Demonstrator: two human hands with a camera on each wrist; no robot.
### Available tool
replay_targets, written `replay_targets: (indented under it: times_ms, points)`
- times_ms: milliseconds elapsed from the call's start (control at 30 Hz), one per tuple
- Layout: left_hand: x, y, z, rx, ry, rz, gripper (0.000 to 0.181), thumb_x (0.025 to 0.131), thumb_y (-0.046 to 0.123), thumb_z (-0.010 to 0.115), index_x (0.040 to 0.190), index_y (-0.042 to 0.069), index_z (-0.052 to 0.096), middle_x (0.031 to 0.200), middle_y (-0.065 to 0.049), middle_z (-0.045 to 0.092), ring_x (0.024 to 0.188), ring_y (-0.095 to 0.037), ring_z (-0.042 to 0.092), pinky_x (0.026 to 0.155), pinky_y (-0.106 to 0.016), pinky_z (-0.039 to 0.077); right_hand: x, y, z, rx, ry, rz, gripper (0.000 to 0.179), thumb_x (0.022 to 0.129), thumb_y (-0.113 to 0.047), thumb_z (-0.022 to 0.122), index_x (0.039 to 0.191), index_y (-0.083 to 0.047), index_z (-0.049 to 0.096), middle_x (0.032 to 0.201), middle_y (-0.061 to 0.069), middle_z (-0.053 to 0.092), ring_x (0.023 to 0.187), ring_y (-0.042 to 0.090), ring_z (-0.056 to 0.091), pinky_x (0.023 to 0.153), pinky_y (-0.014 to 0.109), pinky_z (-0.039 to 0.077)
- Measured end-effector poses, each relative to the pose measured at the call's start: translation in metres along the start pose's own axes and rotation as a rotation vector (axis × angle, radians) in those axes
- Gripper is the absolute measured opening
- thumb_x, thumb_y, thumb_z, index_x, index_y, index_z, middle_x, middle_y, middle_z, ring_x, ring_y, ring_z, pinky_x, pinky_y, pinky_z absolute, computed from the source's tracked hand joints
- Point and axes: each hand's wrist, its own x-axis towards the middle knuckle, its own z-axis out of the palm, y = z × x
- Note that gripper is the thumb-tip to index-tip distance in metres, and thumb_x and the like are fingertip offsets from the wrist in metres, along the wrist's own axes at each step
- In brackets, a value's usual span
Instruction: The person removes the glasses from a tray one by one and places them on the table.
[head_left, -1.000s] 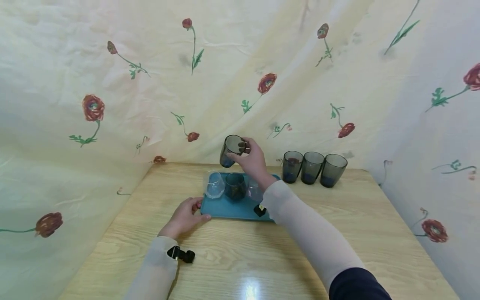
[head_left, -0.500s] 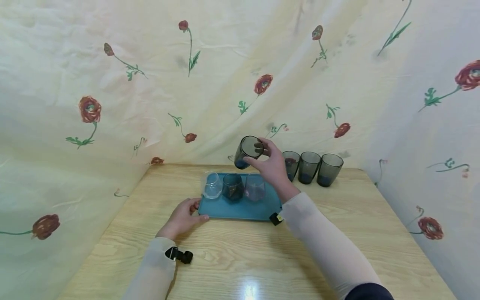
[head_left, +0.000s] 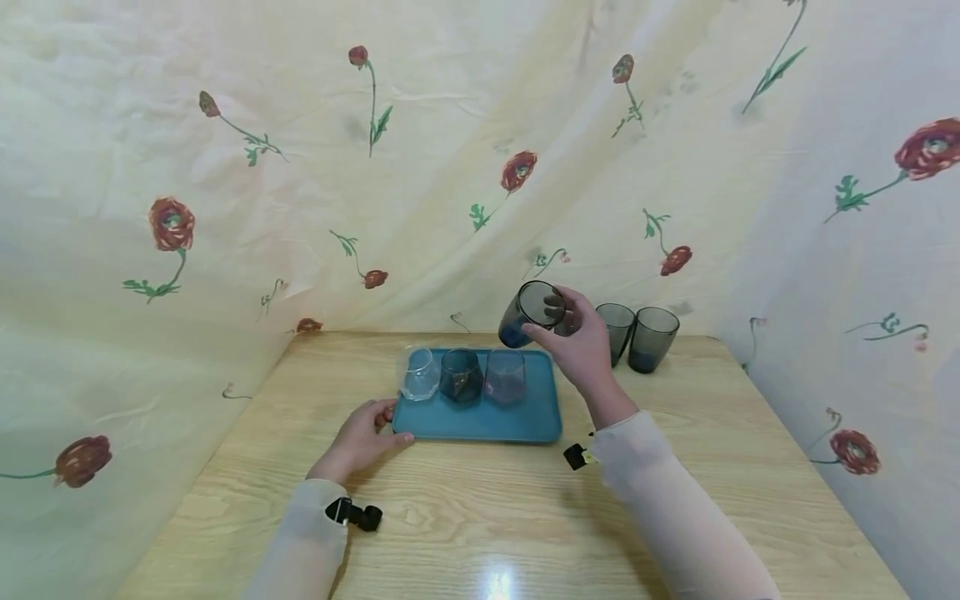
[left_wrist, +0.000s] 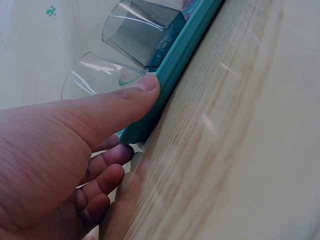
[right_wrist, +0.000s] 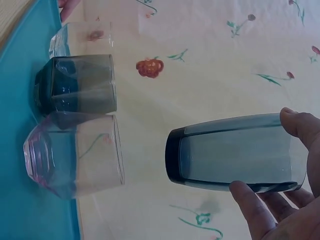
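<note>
My right hand (head_left: 587, 354) grips a smoky grey tumbler (head_left: 517, 321) in the air behind the tray's right part. In the right wrist view the tumbler (right_wrist: 230, 152) has a thick dark base, with thumb and fingers around its rim end. My left hand (head_left: 360, 440) holds the front left corner of the blue tray (head_left: 480, 427); in the left wrist view the thumb presses its rim and the other fingers curl beside the corner. Upright in a row on the tray stand a clear glass (head_left: 421, 377), a dark glass (head_left: 461, 379) and a pinkish glass (head_left: 506, 379).
Right of the tray, more smoky tumblers stand at the table's back edge: one (head_left: 618, 333) beside my right hand and another (head_left: 652, 342) at the row's end. My right hand covers most of a third. A flowered cloth (head_left: 420, 167) hangs behind the wooden table (head_left: 450, 517).
My right hand has carried the smoky tumbler rightward from above the glasses on the tray, now overlapping the row of tumblers. The left hand keeps its hold on the tray corner.
</note>
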Motion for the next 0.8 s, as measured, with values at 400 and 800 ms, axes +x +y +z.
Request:
replay_targets:
  times_ms: [400,800]
  points:
    - [-0.001,0.002,0.000,-0.004,0.003,0.008,0.075,0.087,0.036,0.089,0.149,0.007,0.057,0.112,-0.002,0.058,0.101,-0.023,0.049,0.088,-0.043,0.043,0.000,0.010,-0.042,-0.045,0.149,0.097,0.082,0.085,-0.039,0.089,0.154,-0.017,0.051,0.141,0.003,0.060,0.121,0.023,0.049,0.093,0.034,0.042]
    - [0.000,-0.003,0.002,-0.004,-0.005,0.011,0.078,0.086,0.040,0.088,0.150,0.009,0.057,0.111,-0.002,0.057,0.100,-0.023,0.048,0.087,-0.042,0.042,0.008,0.007,-0.084,-0.022,0.323,0.132,0.078,0.083,-0.039,0.091,0.150,-0.022,0.054,0.138,-0.002,0.059,0.114,0.016,0.048,0.084,0.030,0.044]
